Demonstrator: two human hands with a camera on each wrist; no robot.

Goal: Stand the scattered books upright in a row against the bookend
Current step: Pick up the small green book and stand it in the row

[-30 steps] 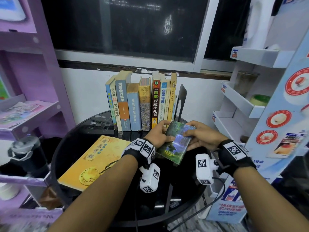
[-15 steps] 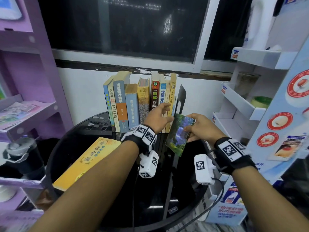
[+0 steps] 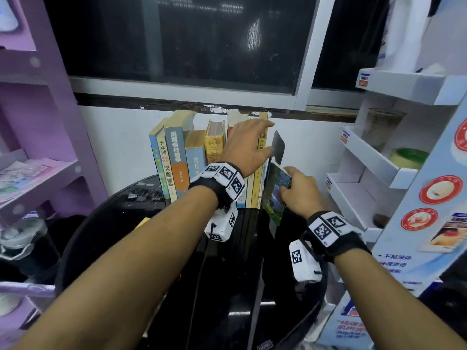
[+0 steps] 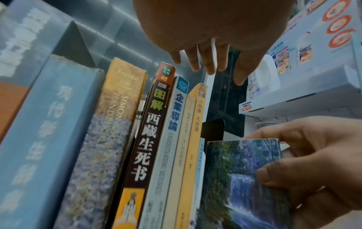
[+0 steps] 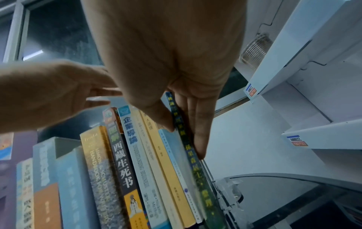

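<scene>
Several books [image 3: 177, 160] stand upright in a row at the back of the black round table [image 3: 113, 223]. The black bookend [image 3: 277, 147] closes the row's right end. My right hand [image 3: 290, 184] pinches a small waterfall-cover book [image 3: 275, 198] between thumb and fingers. It holds the book upright between the last thin book and the bookend [image 5: 208, 172], as the right wrist view shows along its spine [image 5: 182, 133]. My left hand [image 3: 249, 145] is open, with straight fingers [image 4: 205, 62] over the tops of the row's right-hand books. Contact with them cannot be told.
White cardboard display shelves [image 3: 379, 157] stand close on the right, just beyond the bookend. A purple shelf unit [image 3: 38, 173] stands at the left. A yellow book [image 3: 141, 221] lies flat on the table, mostly hidden by my left forearm. The wall and window are behind the row.
My left hand let go of the waterfall book and rose to the tops of the row. My right hand turned the book upright and carried it back to the bookend.
</scene>
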